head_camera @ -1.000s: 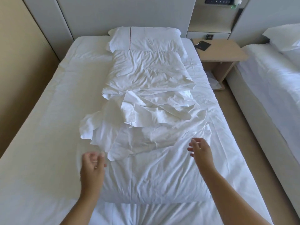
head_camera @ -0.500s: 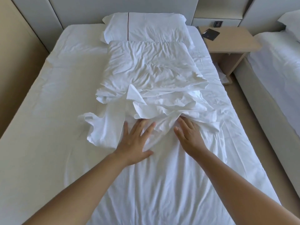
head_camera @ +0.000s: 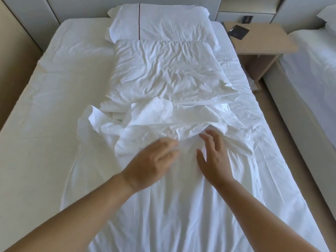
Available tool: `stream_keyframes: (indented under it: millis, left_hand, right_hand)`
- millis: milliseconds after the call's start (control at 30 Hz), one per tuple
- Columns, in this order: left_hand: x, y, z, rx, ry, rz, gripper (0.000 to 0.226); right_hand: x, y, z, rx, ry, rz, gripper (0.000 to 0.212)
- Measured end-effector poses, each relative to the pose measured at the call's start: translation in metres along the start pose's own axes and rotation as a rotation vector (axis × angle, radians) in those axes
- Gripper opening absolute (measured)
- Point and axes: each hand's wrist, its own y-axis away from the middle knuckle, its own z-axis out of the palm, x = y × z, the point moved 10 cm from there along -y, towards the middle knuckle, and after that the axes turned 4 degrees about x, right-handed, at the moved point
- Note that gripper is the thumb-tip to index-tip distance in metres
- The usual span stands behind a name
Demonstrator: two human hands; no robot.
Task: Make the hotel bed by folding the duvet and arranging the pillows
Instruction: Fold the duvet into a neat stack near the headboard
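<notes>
Duvet (head_camera: 163, 73) lies in a long strip down the bed (head_camera: 54, 91), right of centre, with rumpled folds bunched mid-length. Pillow (head_camera: 163, 20) at the head end, touching the duvet's top edge. Left grip (head_camera: 152, 160) open, fingers blurred, resting on the bunched fold. Right grip (head_camera: 212, 155) open, fingers spread flat on the duvet, just beside the left. Table (head_camera: 260, 39) at right.

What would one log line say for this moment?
left hand: rests on duvet | right hand: rests on duvet | pillow: at headboard
</notes>
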Motion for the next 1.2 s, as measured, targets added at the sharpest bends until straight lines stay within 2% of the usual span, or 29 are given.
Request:
stream_keyframes:
  millis: [33,100,200,300,500,634,767,834,967,1034,1134,1200]
  left_hand:
    - [0.008,0.014,0.01,-0.053,0.023,0.005,0.022]
    - [-0.011,0.038,0.027,-0.151,0.025,-0.135,0.039]
    - [-0.086,0.061,0.027,-0.211,-0.092,-0.471,0.065]
    - [-0.138,0.075,0.024,-0.319,-0.186,-0.643,0.071]
    - [-0.22,0.119,0.058,-0.614,-0.251,-0.883,0.083]
    - [-0.258,0.137,0.087,-0.711,-0.301,-0.877,0.08]
    - [-0.289,0.154,0.127,-0.715,-0.261,-0.946,0.077]
    - [-0.3,0.164,0.147,-0.678,-0.249,-0.972,0.081]
    - [-0.31,0.172,0.173,-0.515,-0.281,-0.937,0.082]
    - [-0.311,0.172,0.172,-0.483,-0.297,-0.932,0.081]
    - [-0.303,0.164,0.158,-0.499,-0.304,-0.95,0.08]
    - [-0.295,0.157,0.148,-0.6,-0.267,-0.987,0.075]
  right_hand:
    - [-0.005,0.005,-0.003,0.019,0.021,-0.051,0.042]
    - [-0.004,0.008,-0.002,-0.001,0.106,-0.1,0.038]
    - [0.023,-0.001,0.007,-0.127,0.317,-0.03,0.061]
    - [0.05,-0.016,0.019,-0.228,0.385,0.029,0.075]
    - [0.09,-0.051,0.071,-0.41,0.424,0.019,0.082]
    - [0.121,-0.064,0.124,-0.524,0.436,0.044,0.087]
    - [0.153,-0.063,0.179,-0.614,0.393,0.101,0.087]
    - [0.166,-0.063,0.198,-0.605,0.397,0.114,0.086]
    - [0.179,-0.059,0.219,-0.429,0.414,0.077,0.085]
    - [0.18,-0.06,0.224,-0.394,0.408,0.063,0.084]
    - [0.175,-0.061,0.217,-0.429,0.442,0.074,0.084]
    - [0.171,-0.061,0.213,-0.536,0.442,0.108,0.082]
